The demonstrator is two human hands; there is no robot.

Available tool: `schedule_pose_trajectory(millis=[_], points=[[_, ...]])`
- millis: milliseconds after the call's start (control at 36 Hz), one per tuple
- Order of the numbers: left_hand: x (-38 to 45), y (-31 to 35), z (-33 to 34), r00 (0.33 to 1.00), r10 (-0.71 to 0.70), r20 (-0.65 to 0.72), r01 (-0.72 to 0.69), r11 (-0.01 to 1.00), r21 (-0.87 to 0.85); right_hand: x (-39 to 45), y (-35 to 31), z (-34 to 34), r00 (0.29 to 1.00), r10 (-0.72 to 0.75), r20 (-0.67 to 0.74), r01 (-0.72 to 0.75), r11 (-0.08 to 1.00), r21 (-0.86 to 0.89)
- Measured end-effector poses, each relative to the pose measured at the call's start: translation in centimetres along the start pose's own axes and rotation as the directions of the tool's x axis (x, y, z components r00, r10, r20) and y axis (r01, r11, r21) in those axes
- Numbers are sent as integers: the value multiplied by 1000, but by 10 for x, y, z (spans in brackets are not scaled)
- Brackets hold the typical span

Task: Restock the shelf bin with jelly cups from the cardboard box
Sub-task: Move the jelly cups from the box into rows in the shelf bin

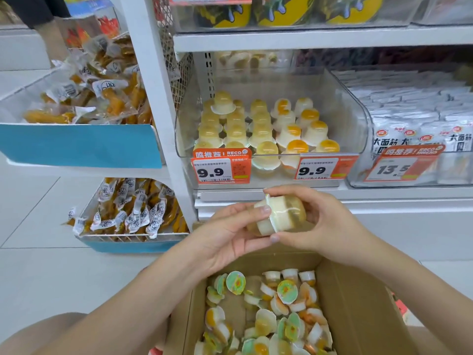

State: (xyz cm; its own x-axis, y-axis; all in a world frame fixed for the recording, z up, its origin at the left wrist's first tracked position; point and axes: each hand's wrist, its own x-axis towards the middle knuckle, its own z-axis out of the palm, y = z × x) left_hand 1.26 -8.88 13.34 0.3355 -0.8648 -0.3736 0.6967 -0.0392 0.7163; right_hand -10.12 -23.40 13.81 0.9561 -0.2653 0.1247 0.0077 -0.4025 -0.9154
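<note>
Bright, even light fell from overhead, leaving soft shadows. Glare streaked the clear shelf bin [353, 119]. Wide-angle distortion bent shelf lines at the edges; far upper corners blurred.

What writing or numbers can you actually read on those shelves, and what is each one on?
"9.9": left price tag on the jelly cup bin.
"9.9": right price tag on that bin.
"RECO": orange topper above the left tag.
"13.5": price tag on the neighbouring bin.
"大面筋": white packets there.
Barcodes, small print and snack packet labels: too blurred to read.
</note>
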Motion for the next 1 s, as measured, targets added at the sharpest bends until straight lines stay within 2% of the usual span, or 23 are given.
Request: schedule_pose_trajectory(millis=[83,139,167,222,278,306,389,444,472,528,583,722,1000], points=[[-1,8,1,1000,-16,4,16,999,41,7,-7,-4,1000,7,-15,-7,1000,5],[-5,22,-2,999,-42,1,41,970,240,16,-18,-8,999,-15,-52,15,1000,13],[-6,30,-4,998,-41,-39,53,914,401,24,-24,-11,996,-21,-92,21,1000,4],[-7,45,-12,983,37,-178,95,728,679,47,-37,-17,981,-24,-191,17,999,-35],[-4,54,-23,935,206,-288,143,523,840,80,-49,-21,967,-50,-250,12,989,-150],[-2,57,-30,902,313,-296,156,404,901,100,-53,-22,966,-66,-251,5,972,-235],[2,62,-46,838,511,-190,196,44,980,166,-55,-19,980,-64,-188,-32,884,-466],[3,66,-51,840,533,-99,229,-182,956,204,-50,-15,990,-26,-138,-56,826,-560],[3,67,-53,840,537,-71,244,-257,935,219,-47,-13,993,2,-114,-70,799,-597],[3,69,-56,844,535,-41,237,-303,923,242,-43,-11,997,56,-60,-82,752,-654],[4,70,-57,850,526,-27,213,-297,931,257,-41,-10,997,75,-16,-64,716,-696],[5,74,-57,859,512,-7,195,-315,929,277,-36,-5,995,95,-7,-67,643,-763],[8,69,-55,848,530,4,197,-322,926,280,-29,4,988,149,36,-61,598,-799]])
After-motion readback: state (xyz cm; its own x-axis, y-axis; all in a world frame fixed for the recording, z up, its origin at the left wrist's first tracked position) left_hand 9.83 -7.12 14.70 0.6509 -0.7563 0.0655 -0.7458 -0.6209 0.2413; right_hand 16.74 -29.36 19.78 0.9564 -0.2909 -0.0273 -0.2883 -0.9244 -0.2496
